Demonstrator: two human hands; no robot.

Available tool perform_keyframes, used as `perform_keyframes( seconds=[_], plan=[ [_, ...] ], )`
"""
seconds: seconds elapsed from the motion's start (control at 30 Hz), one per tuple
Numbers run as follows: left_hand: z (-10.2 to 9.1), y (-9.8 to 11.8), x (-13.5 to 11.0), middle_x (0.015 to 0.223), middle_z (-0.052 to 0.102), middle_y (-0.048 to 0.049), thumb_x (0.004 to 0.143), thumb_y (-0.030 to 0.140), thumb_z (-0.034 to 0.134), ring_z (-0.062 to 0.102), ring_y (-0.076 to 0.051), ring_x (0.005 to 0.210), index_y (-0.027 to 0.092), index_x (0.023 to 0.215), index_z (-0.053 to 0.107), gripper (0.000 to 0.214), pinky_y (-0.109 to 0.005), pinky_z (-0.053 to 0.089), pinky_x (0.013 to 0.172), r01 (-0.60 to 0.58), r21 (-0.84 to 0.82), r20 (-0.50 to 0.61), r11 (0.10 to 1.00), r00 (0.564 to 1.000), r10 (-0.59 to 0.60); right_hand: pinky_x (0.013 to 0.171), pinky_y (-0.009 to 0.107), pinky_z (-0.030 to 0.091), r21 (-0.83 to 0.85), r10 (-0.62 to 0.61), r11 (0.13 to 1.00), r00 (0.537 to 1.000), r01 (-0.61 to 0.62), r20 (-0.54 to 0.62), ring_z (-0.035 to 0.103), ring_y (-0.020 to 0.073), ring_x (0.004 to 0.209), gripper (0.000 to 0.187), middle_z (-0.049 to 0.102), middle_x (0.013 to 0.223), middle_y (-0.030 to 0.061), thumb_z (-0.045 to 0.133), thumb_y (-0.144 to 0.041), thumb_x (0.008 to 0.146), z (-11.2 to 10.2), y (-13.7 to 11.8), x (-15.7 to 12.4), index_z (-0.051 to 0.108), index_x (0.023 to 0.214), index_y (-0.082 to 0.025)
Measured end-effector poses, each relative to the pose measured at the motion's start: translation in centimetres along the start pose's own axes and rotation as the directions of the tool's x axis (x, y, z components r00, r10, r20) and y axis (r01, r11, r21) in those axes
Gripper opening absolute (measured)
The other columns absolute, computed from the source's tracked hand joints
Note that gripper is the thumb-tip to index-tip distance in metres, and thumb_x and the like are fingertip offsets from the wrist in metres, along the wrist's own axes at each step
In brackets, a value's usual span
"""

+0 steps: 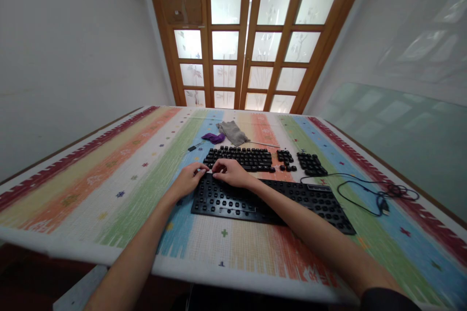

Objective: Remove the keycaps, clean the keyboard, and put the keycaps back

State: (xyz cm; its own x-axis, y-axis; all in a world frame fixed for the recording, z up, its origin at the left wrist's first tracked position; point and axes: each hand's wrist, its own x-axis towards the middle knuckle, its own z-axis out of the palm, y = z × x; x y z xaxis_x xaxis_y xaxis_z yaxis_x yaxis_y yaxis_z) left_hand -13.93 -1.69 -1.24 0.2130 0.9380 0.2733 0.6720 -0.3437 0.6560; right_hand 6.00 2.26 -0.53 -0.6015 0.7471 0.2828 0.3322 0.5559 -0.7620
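Observation:
A black keyboard base [222, 204] lies before me with its keycaps off, showing rows of bare switches. Just beyond it, loose black keycaps [244, 156] are set out in keyboard order. At the base's upper left corner, my left hand [190, 178] has its thumb and fingertips bent close together. Beside it, my right hand [232, 173] curls over the base's top edge, thumb and index finger drawn together. Anything small between either hand's fingertips is too small to make out. My right forearm covers part of the base.
Behind the keycaps lie a grey cloth [233, 133], a purple cloth [214, 138], a small black-ended tool [192, 148] and a thin rod [264, 144]. Number-pad keycaps [311, 163] sit farther right. A cable [359, 181] coils over the striped tablecloth [142, 189].

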Motion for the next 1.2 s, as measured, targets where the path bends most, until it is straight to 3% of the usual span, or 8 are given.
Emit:
perform_keyframes(
  seconds=[0.2,0.43,0.6,0.8,0.93,1.03,1.2],
  plan=[
    [0.0,0.1,0.1,0.091,0.071,-0.0045,0.088,0.035,0.048,0.062,-0.019,0.078,0.019,0.093,0.069,0.027,-0.033,0.049,0.080,0.008,-0.004,-0.002,1.000,1.000,-0.008,0.069,0.025,0.049,-0.071,-0.081,0.995,0.995,0.077,-0.056,0.062,0.0132,0.074,0.008,0.067,0.081,0.0024,0.067,-0.009,0.077,0.4,-0.2,-0.7,0.067,0.083,-0.015],
    [0.2,0.3,0.0,0.083,0.070,-0.0031,0.087,0.040,0.050,0.059,-0.018,0.071,0.019,0.090,0.069,0.029,-0.031,0.049,0.074,0.009,0.004,-0.016,1.000,1.000,-0.009,0.070,0.024,0.047,-0.173,-0.155,0.974,0.987,0.146,-0.041,0.061,0.0139,0.077,0.011,0.067,0.081,0.0027,0.068,-0.006,0.074,0.5,-0.1,-0.8,0.065,0.080,-0.015],
    [0.4,0.2,0.0,0.082,0.069,-0.0037,0.088,0.041,0.050,0.059,-0.018,0.073,0.019,0.088,0.068,0.029,-0.032,0.048,0.075,0.007,0.019,-0.029,1.000,1.000,-0.006,0.068,0.023,0.046,-0.181,-0.132,0.976,0.990,0.123,-0.041,0.061,0.0132,0.073,0.013,0.067,0.078,0.0017,0.067,-0.008,0.072,0.5,-0.2,-0.5,0.065,0.083,-0.015],
    [0.8,0.9,-0.3,0.091,0.070,-0.0049,0.086,0.041,0.058,0.059,-0.023,0.094,0.021,0.088,0.069,0.024,-0.038,0.045,0.091,-0.078,0.067,-0.066,0.995,0.994,0.082,0.065,0.022,0.046,-0.142,-0.103,0.985,0.995,0.101,-0.007,0.063,0.0134,0.069,0.014,0.070,0.076,0.0021,0.068,-0.011,0.072,0.1,-0.2,0.0,0.065,0.085,-0.014],
    [1.2,1.1,-0.3,0.091,0.070,-0.0054,0.087,0.040,0.056,0.059,-0.023,0.092,0.020,0.088,0.069,0.024,-0.038,0.045,0.089,-0.078,0.045,-0.061,0.996,0.995,0.081,0.069,0.023,0.047,-0.233,-0.095,0.967,0.994,0.104,0.051,0.067,0.0156,0.074,0.016,0.073,0.080,0.0066,0.067,-0.011,0.074,-0.4,-0.6,0.1,0.066,0.090,-0.011],
    [1.4,1.0,-0.2,0.091,0.070,-0.0054,0.088,0.040,0.055,0.059,-0.023,0.092,0.019,0.089,0.068,0.024,-0.037,0.045,0.088,-0.070,0.028,-0.053,0.997,0.996,0.071,0.073,0.026,0.047,-0.394,-0.072,0.913,0.992,0.107,0.102,0.069,0.0198,0.082,0.019,0.074,0.089,0.0087,0.066,-0.016,0.080,-0.7,-1.5,0.1,0.066,0.098,-0.012],
    [1.4,0.7,-0.1,0.087,0.069,-0.0046,0.089,0.038,0.055,0.058,-0.022,0.089,0.019,0.080,0.063,0.022,-0.036,0.045,0.087,-0.078,0.050,-0.034,0.996,0.996,0.080,0.073,0.031,0.048,-0.701,0.001,0.694,0.974,0.163,0.227,0.069,0.0259,0.090,0.021,0.073,0.095,0.0141,0.054,-0.019,0.090,-0.7,-3.7,0.2,0.064,0.108,-0.015]
  ],
)
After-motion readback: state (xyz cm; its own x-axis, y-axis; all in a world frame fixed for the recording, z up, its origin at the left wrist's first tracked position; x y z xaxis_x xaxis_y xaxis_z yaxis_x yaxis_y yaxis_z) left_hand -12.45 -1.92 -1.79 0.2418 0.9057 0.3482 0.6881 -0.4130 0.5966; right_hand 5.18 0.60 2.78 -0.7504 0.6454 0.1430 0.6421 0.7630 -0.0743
